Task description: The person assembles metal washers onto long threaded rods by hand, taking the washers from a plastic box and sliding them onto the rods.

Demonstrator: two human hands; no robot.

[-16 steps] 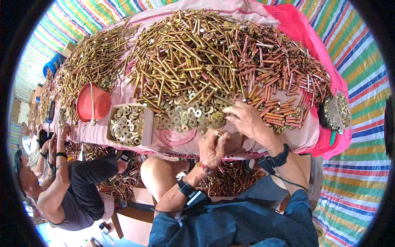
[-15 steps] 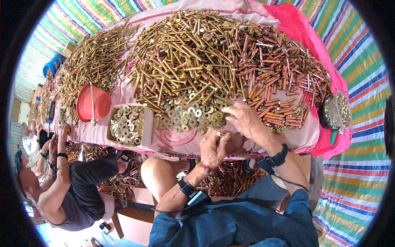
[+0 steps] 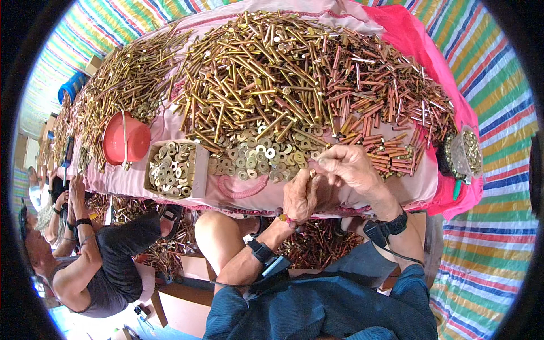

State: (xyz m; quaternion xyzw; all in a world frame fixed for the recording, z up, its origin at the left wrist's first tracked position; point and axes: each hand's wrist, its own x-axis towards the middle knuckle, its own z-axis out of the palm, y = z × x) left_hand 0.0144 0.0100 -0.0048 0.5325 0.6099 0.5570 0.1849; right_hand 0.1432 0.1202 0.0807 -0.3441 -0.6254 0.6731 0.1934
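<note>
My left hand (image 3: pixel 301 195) is closed over the table's near edge, around what looks like a bolt (image 3: pixel 312 173); only its small shiny end shows above the thumb and finger. Just right of it, my right hand (image 3: pixel 352 168) has thumb and forefinger pinched together close to that end. Whatever sits between them is too small to make out. Beyond both hands spreads a pile of flat washers (image 3: pixel 260 156). Farther back rises a large heap of long yellowish bolts (image 3: pixel 249 73), and reddish metal sleeves (image 3: pixel 379 79) lie to the right.
A cardboard box of washers (image 3: pixel 199 170) and a red bucket (image 3: pixel 134 139) stand on the left. A pink coil (image 3: pixel 243 188) lies near the front edge. At far right is a clear tub of small parts (image 3: pixel 469 150). Another person (image 3: pixel 85 266) works at left.
My right hand has drawn back from the washers toward my left hand, its fingers closing into a pinch. My left hand has shifted slightly right, bringing the two hands close together.
</note>
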